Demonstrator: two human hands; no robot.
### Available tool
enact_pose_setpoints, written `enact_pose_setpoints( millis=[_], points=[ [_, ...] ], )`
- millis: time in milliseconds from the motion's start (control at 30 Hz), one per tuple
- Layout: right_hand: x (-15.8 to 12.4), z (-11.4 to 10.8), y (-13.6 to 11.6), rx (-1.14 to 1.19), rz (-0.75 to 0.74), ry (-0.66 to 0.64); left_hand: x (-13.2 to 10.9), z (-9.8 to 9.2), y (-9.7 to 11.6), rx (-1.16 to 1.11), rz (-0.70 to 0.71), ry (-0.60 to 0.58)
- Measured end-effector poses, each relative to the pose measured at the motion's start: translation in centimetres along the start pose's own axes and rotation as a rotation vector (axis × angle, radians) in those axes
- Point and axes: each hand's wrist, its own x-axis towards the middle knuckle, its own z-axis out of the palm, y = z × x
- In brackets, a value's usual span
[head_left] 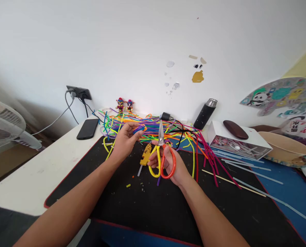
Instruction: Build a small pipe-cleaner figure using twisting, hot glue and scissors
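Between the thumb and fingers of my left hand (128,138) is a small woven piece (139,129), purple-blue with orange at its end. My right hand (177,166) grips a pair of scissors (161,133) with one yellow and one red handle, blades pointing up and away. The blades look closed or nearly so. A yellow notched block (145,155) with dark marks lies on the mat between my hands. Behind both hands spreads a heap of colourful plastic strips (153,127).
A black phone (87,129) lies on the left. Two small figurines (120,105) stand by the wall. On the right are a leaning black thermos (206,114), a white box (239,140), a beige bowl (286,144) and a wooden stick (234,183). Scraps dot the black mat (142,212).
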Motion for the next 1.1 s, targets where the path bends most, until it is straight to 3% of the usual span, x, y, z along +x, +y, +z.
enact_pose_setpoints(
  millis=[200,433,600,767,1100],
  points=[
    [0.3,0.5,0.2,0.040,0.062,-0.077,0.2,0.0,-0.4,0.049,0.092,0.041],
    [2.5,1.4,-2.2,-0.033,0.091,0.110,0.5,-0.7,-1.1,0.064,0.100,0.115],
    [4.4,2.0,-1.6,-0.120,0.081,0.121,0.3,-0.9,-1.1,0.139,0.085,0.130],
    [3.7,1.6,0.2,-0.223,0.086,0.080,0.2,-0.8,-1.5,0.214,0.197,0.121],
    [2.9,1.3,-0.3,-0.393,0.010,0.033,0.3,-0.5,-3.1,0.280,0.330,0.126]
  ],
)
